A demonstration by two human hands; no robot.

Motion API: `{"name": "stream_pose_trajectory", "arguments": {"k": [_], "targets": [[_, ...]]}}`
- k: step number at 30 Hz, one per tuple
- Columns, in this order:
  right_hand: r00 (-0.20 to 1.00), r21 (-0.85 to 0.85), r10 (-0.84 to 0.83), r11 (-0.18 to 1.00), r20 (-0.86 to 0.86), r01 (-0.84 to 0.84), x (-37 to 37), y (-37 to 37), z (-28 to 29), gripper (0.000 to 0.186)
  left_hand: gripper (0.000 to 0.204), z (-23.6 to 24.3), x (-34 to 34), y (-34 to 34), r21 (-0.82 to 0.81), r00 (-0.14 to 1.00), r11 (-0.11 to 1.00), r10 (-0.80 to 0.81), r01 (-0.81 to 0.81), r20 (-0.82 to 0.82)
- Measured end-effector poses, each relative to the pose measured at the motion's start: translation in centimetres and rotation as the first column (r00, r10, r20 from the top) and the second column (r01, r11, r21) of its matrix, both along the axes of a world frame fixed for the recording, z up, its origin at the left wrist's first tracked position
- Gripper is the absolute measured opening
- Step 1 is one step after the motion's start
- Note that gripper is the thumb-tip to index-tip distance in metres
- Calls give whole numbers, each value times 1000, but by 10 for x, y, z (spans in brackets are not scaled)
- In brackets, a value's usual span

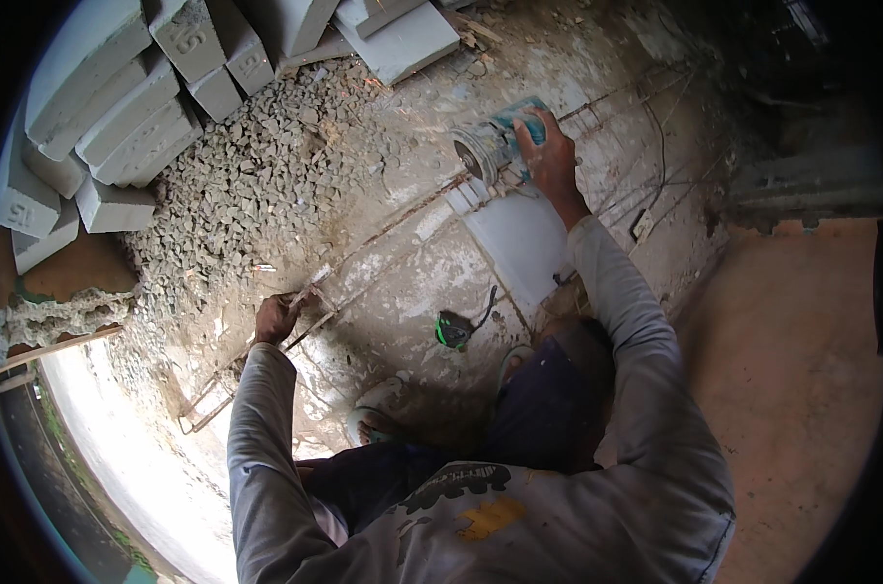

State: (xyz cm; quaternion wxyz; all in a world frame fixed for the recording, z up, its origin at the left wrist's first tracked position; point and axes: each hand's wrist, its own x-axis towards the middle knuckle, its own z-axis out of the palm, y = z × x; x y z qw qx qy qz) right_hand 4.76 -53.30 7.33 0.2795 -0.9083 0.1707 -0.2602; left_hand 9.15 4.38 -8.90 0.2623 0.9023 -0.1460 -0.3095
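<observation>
The grinder (497,134) is gripped in the right hand (553,164), its disc (468,159) by the rebar (418,207), which is grasped by the left hand (277,318). Grey blocks (190,41) are marked with moulded characters.

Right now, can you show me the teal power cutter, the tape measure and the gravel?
Teal power cutter (501,133): head view, on its housing.
Tape measure (452,333): head view, on its case.
Gravel (276,175): head view, pile's middle.
</observation>
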Motion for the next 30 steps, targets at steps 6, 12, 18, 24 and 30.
{"name": "stream_pose_trajectory", "arguments": {"k": [6,12,18,24,30], "targets": [[1000,-18,-18,1000,-8,18,3,3,0,39,29,-2,-2,0,63,1000,998,23,-23,-2],[999,-7,2,1000,37,-1,4,2,-3,39,34,-12,-2,5,55,999,998,16,-18,40],[1000,-23,-22,1000,-17,21,3,3,-1,35,31,-14,0,7,69,1000,997,18,-19,2],[1000,-8,-14,1000,19,14,-3,4,3,34,31,-7,0,1,85,1000,996,14,-14,1],[999,43,-11,999,33,9,-15,1,3,34,31,-1,-1,-1,72,1000,997,-12,11,23]]}}
